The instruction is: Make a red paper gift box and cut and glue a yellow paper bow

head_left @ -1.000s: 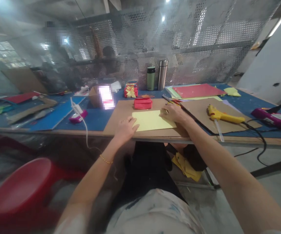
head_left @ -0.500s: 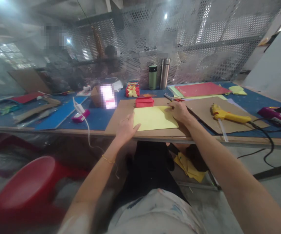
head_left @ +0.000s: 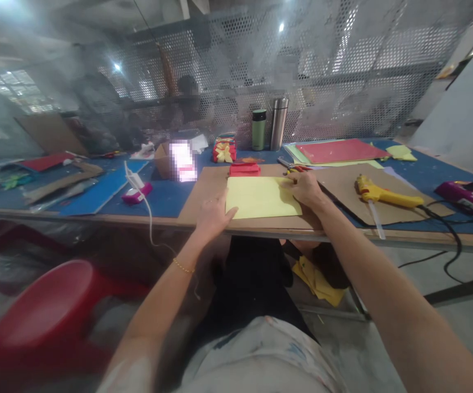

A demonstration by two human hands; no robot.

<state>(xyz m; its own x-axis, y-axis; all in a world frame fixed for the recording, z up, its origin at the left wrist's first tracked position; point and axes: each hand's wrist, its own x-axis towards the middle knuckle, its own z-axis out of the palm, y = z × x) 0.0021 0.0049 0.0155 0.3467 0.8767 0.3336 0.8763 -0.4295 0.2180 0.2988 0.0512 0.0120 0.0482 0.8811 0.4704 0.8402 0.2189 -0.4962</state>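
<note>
while the partly closed left hand (head_left: 212,214) is holding yellow paper (head_left: 259,199) at nine o'clock, i'm having the curled right hand (head_left: 307,189) grip its two o'clock corner.

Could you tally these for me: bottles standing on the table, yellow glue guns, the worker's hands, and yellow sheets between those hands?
Bottles: 2, a green bottle and a silver bottle
Glue guns: 1, the yellow glue gun
Hands: 2, left hand and right hand
Sheets: 1 visible, the yellow sheet
Total: 6
</note>
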